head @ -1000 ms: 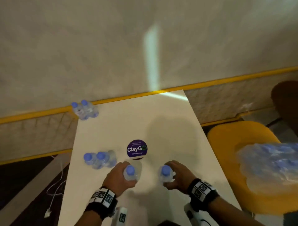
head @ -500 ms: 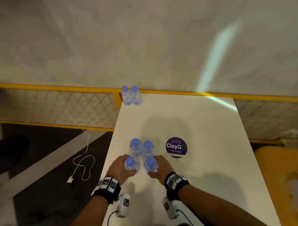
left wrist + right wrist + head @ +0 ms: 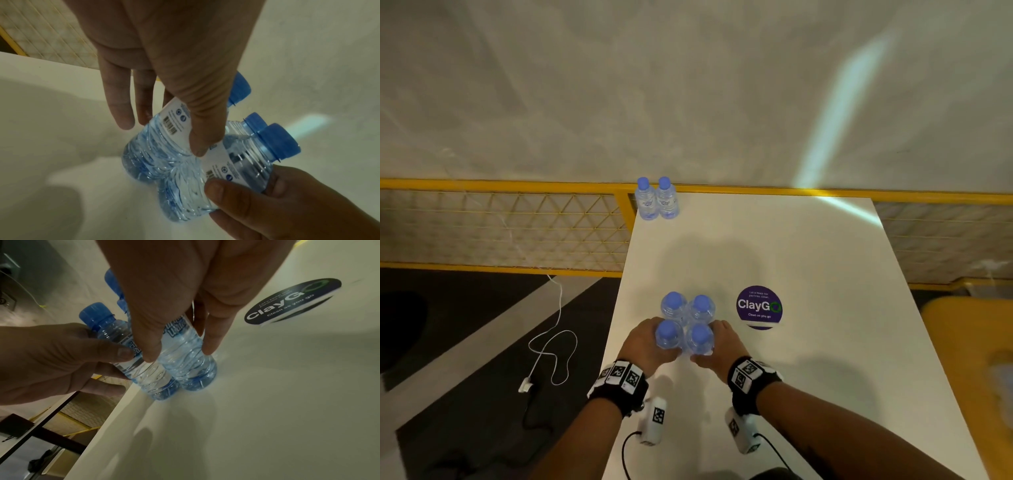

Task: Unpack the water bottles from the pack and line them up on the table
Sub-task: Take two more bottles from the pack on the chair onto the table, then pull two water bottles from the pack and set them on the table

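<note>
Four clear water bottles with blue caps stand bunched near the left edge of the white table (image 3: 774, 377). My left hand (image 3: 654, 342) grips the near-left bottle (image 3: 668, 337) at its label, thumb on the near side. My right hand (image 3: 717, 342) grips the near-right bottle (image 3: 700, 339) the same way. Both bottles touch each other and stand on the table behind the two other bottles (image 3: 688, 306). The left wrist view shows my left hand (image 3: 162, 129) on its bottle (image 3: 144, 154). The right wrist view shows my right hand (image 3: 179, 352) on its bottle (image 3: 191, 369).
Two more bottles (image 3: 656, 200) stand at the table's far left corner by a yellow mesh railing (image 3: 500, 226). A round purple ClayGo sticker (image 3: 759, 306) lies right of the cluster. A yellow seat (image 3: 969, 342) is at the right. A white cable (image 3: 551, 356) lies on the floor to the left.
Both hands carried their bottles left and set them against the two standing bottles. My head turned left, so the yellow seat and the pack slid out to the right edge.
</note>
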Demonstrator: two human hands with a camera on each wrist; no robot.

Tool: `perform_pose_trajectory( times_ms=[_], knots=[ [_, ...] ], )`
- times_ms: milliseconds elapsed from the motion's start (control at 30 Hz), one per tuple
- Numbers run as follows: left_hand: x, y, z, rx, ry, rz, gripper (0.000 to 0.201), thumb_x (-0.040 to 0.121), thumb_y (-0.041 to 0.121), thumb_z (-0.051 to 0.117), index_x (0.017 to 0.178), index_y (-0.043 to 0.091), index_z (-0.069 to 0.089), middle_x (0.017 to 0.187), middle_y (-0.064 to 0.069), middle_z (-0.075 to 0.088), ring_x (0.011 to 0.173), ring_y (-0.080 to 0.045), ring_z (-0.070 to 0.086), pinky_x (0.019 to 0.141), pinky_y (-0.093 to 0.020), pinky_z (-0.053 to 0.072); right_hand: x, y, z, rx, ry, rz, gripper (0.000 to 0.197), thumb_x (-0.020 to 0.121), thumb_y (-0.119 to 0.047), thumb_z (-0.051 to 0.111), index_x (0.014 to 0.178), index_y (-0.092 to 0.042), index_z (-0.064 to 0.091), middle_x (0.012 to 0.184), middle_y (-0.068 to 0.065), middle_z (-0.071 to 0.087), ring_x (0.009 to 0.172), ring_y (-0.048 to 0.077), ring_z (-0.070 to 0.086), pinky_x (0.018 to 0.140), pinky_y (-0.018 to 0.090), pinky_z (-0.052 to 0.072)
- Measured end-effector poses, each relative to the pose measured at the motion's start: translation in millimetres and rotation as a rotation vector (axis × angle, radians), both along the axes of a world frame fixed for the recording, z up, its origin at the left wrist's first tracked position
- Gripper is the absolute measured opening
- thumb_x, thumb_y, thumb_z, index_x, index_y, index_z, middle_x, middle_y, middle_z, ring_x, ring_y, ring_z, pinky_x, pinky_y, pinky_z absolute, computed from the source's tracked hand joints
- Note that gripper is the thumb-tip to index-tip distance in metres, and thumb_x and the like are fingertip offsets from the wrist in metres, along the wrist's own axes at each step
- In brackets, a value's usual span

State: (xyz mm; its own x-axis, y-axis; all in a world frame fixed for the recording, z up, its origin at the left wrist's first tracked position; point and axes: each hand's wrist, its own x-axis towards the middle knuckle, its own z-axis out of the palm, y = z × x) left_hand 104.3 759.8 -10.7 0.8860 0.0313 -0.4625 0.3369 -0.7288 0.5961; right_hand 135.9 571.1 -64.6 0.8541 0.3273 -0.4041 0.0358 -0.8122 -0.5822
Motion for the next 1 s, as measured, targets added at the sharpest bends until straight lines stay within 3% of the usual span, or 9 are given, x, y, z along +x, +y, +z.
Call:
perform_pose_trajectory(
  times_ms=[233, 333, 400, 500, 567, 667, 833, 900, 1000],
  knots=[
    [1, -4, 4, 0.048, 0.032, -0.031, 0.030, 0.071, 0.048, 0.084, 0.091, 0.034, 0.067, 0.087, 0.013, 0.073, 0.081, -0.007, 0.069, 0.089, -0.042, 0.061, -4, -18, 13, 0.079, 0.077, -0.049, 0.081, 0.052, -0.052, 0.087, 0.120, -0.029, 0.049, 0.113, -0.006, 0.052, 0.100, 0.014, 0.057, 0.086, 0.030, 0.050],
    [-20, -7, 7, 0.041, -0.086, 0.193, 0.082, 0.059, 0.052, 0.094, 0.127, 0.031, 0.054, 0.119, 0.010, 0.058, 0.104, -0.012, 0.061, 0.098, -0.045, 0.056, -10, -53, 25, 0.128, 0.135, -0.085, 0.083, 0.058, -0.054, 0.086, 0.125, -0.023, 0.048, 0.119, -0.005, 0.052, 0.100, 0.013, 0.057, 0.087, 0.030, 0.051],
    [-37, -14, 18, 0.110, -0.248, 0.296, 0.098, 0.057, 0.046, 0.098, 0.137, 0.021, 0.048, 0.123, -0.001, 0.049, 0.110, -0.021, 0.053, 0.095, -0.046, 0.053, -14, -90, 32, 0.134, 0.159, -0.053, 0.065, 0.065, -0.052, 0.082, 0.116, -0.023, 0.055, 0.114, -0.004, 0.059, 0.096, 0.013, 0.062, 0.084, 0.030, 0.054],
    [-47, -36, 39, 0.172, -0.484, 0.252, 0.056, 0.063, 0.031, 0.098, 0.104, 0.019, 0.062, 0.097, 0.000, 0.054, 0.091, -0.024, 0.054, 0.080, -0.043, 0.049, -33, -168, 41, 0.094, 0.186, -0.068, 0.041, 0.075, -0.050, 0.074, 0.107, -0.029, 0.060, 0.106, -0.010, 0.064, 0.091, 0.005, 0.063, 0.078, 0.025, 0.055],
    [-44, -63, 52, 0.101, -0.460, 0.190, 0.035, 0.070, 0.032, 0.093, 0.080, 0.029, 0.060, 0.079, 0.004, 0.058, 0.076, -0.021, 0.055, 0.069, -0.040, 0.046, -56, -227, 43, 0.068, 0.177, -0.144, 0.029, 0.079, -0.048, 0.071, 0.102, -0.034, 0.060, 0.102, -0.012, 0.065, 0.088, 0.003, 0.063, 0.079, 0.026, 0.055],
    [-32, -128, 57, -0.058, -0.279, -0.041, 0.027, 0.079, 0.029, 0.088, 0.077, 0.024, 0.062, 0.071, 0.002, 0.063, 0.066, -0.014, 0.060, 0.068, -0.034, 0.050, -95, -320, 48, 0.036, 0.195, -0.277, 0.017, 0.082, -0.041, 0.070, 0.095, -0.039, 0.058, 0.100, -0.012, 0.066, 0.087, 0.004, 0.065, 0.080, 0.023, 0.054],
    [-5, -278, 60, -0.015, 0.079, -0.782, 0.029, 0.083, 0.053, 0.073, 0.098, 0.030, 0.064, 0.092, 0.013, 0.069, 0.081, -0.003, 0.065, 0.077, -0.025, 0.054, -163, -454, 60, -0.015, 0.174, -0.553, 0.015, 0.085, -0.037, 0.070, 0.097, -0.034, 0.062, 0.094, -0.017, 0.065, 0.080, -0.005, 0.060, 0.064, 0.009, 0.044],
    [-1, -347, 60, 0.000, 0.095, -0.929, 0.032, 0.084, 0.055, 0.071, 0.103, 0.030, 0.066, 0.096, 0.014, 0.069, 0.083, -0.002, 0.066, 0.078, -0.026, 0.054, -186, -498, 67, -0.031, 0.162, -0.685, 0.012, 0.085, -0.032, 0.071, 0.094, -0.027, 0.065, 0.088, -0.016, 0.064, 0.075, -0.005, 0.057, 0.060, 0.012, 0.043],
    [-6, -451, 53, 0.016, 0.138, -1.101, 0.040, 0.087, 0.053, 0.071, 0.116, 0.025, 0.067, 0.109, 0.009, 0.071, 0.093, -0.010, 0.068, 0.085, -0.031, 0.057, -209, -556, 76, -0.025, 0.127, -0.838, 0.005, 0.086, -0.023, 0.069, 0.088, -0.022, 0.065, 0.087, -0.010, 0.065, 0.078, 0.011, 0.062, 0.072, 0.025, 0.052]
  ],
)
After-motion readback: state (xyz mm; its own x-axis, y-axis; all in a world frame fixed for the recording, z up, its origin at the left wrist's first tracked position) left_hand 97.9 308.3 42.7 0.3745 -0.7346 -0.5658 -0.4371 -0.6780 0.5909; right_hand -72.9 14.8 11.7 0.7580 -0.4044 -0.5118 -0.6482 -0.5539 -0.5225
